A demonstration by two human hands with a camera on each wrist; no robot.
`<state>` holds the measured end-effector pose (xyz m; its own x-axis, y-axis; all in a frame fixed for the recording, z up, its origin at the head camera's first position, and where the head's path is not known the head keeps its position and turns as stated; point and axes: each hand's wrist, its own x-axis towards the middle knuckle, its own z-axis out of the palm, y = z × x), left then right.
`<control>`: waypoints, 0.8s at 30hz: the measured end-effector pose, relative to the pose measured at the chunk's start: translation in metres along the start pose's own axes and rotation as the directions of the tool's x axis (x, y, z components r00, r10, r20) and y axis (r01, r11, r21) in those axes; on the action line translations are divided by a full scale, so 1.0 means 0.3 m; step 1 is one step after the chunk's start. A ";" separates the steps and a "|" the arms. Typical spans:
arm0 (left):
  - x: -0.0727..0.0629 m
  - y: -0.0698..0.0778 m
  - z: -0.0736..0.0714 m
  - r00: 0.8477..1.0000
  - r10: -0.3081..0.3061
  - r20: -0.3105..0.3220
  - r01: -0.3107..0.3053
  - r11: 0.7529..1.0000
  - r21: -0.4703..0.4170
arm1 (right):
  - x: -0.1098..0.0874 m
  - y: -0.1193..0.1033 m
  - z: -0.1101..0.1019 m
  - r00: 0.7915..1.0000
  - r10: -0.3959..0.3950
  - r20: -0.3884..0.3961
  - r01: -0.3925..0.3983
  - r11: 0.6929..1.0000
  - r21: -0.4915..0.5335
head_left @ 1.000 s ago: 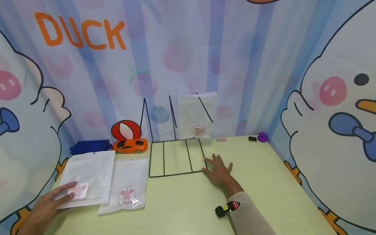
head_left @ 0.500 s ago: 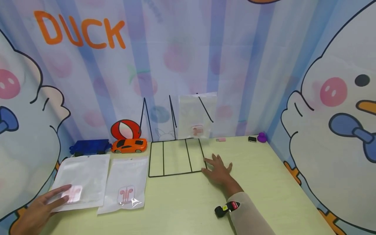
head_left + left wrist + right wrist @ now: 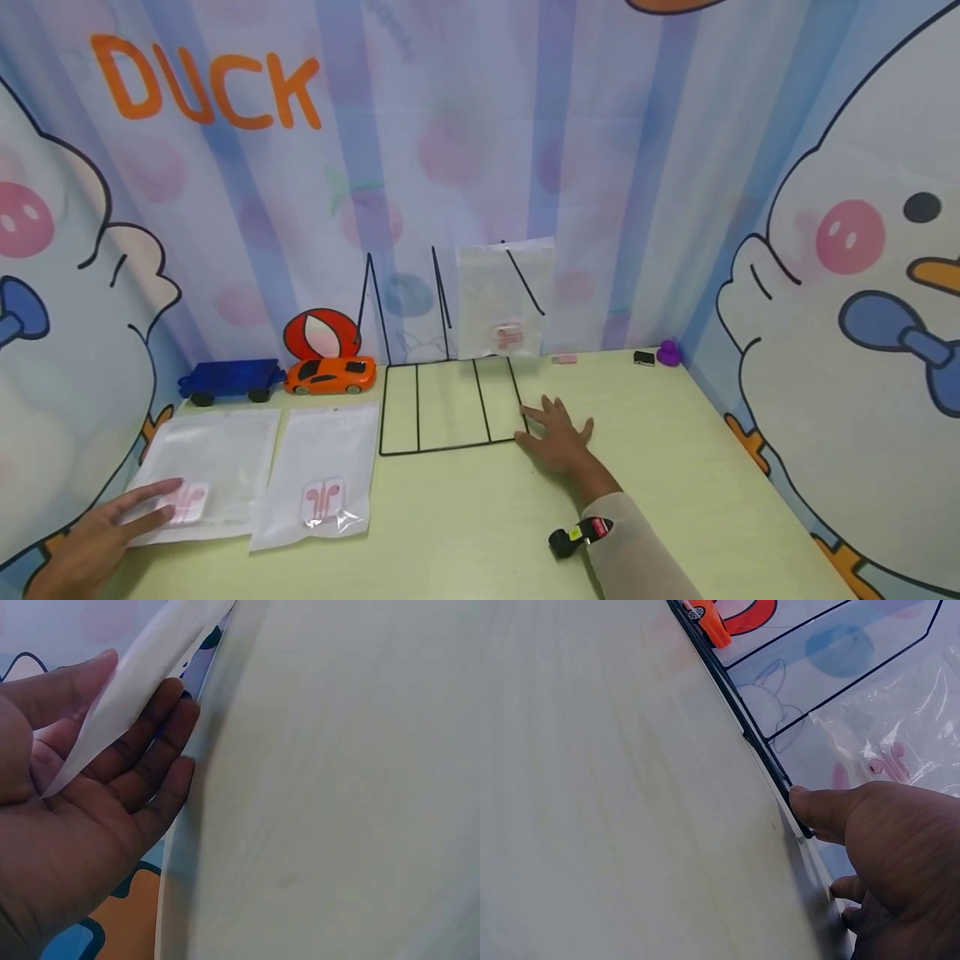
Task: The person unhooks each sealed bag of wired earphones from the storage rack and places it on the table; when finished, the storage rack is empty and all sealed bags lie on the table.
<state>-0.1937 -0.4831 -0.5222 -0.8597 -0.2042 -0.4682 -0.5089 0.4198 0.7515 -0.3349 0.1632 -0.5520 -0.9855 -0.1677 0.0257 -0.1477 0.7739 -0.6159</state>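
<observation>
My left hand (image 3: 93, 529) holds a flat white pouch (image 3: 217, 454) by its left edge, thumb on one face and fingers on the other, as the left wrist view also shows. A pink earphone picture (image 3: 187, 503) marks its lower part. A second such pouch (image 3: 333, 454) lies flat just to its right. My right hand (image 3: 558, 437) has its fingers spread at the right end of a black wire rack (image 3: 453, 447); the thumb (image 3: 821, 806) touches the rack's corner. Another earphone pouch (image 3: 495, 287) hangs on the rack's right-hand prong.
Behind the pouches stand a blue toy trailer (image 3: 234, 379) and an orange toy car (image 3: 330, 375). Along the back right lie a pink eraser-like block (image 3: 565, 359), a small black object (image 3: 643, 357) and a purple knob-shaped object (image 3: 668, 353). A printed curtain (image 3: 480, 125) encloses the table.
My left hand has moved slightly left and down with its pouch, which now lies lower and apart from the second pouch, uncovering the blue trailer. My right hand stays at the rack.
</observation>
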 end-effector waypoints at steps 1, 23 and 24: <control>-0.001 0.002 -0.002 1.000 -0.004 -0.001 0.004 1.000 0.023 | -0.001 -0.002 -0.001 1.000 0.004 0.003 -0.004 1.000 0.002; 0.008 0.031 0.002 0.994 0.101 0.027 -0.105 0.945 0.309 | -0.002 0.001 0.003 1.000 0.011 0.002 -0.011 1.000 -0.002; 0.014 0.031 0.004 0.994 0.104 0.019 -0.105 0.939 0.328 | -0.001 0.002 0.003 1.000 0.009 0.000 -0.009 1.000 0.000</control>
<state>-0.2020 -0.4789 -0.5176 -0.9072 -0.1428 -0.3958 -0.3738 0.7055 0.6022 -0.3345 0.1631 -0.5531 -0.9868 -0.1609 0.0197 -0.1388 0.7755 -0.6159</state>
